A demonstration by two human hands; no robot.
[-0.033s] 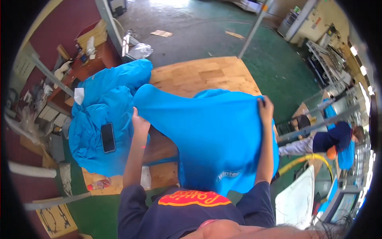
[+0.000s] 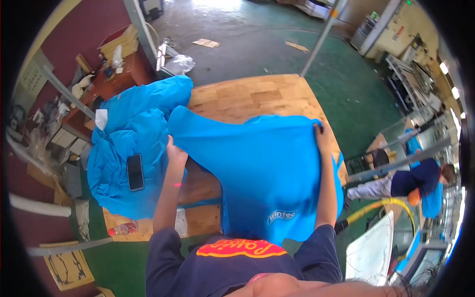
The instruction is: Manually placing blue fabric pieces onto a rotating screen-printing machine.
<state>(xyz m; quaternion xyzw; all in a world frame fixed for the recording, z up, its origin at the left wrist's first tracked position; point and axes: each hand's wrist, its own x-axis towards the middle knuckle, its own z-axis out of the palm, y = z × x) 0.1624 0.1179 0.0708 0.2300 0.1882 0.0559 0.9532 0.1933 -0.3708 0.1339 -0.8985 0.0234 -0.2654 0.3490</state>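
A large piece of bright blue fabric (image 2: 267, 163) with a white printed logo low on its front is spread taut between my hands over the wooden table. My left hand (image 2: 176, 152) grips its left edge, thumb up, with the other fingers partly hidden. At the upper right corner, my right hand (image 2: 324, 139) is closed on the fabric. The near end of the cloth hangs past the table edge towards my body. Left of my left hand lies a heap of crumpled blue fabric (image 2: 148, 126), with a dark phone (image 2: 135, 172) on it.
The wooden table (image 2: 242, 96) shows bare at its far side. A small red-labelled bottle (image 2: 123, 228) lies at its near left corner. A metal post (image 2: 316, 47) stands beyond the far corner. To the right, another person (image 2: 415, 178) bends over near a yellow hose (image 2: 373, 204).
My right hand has shifted slightly left with the fabric's corner. The lower front of the cloth lies flatter, so the white logo shows more fully. My left hand keeps its hold.
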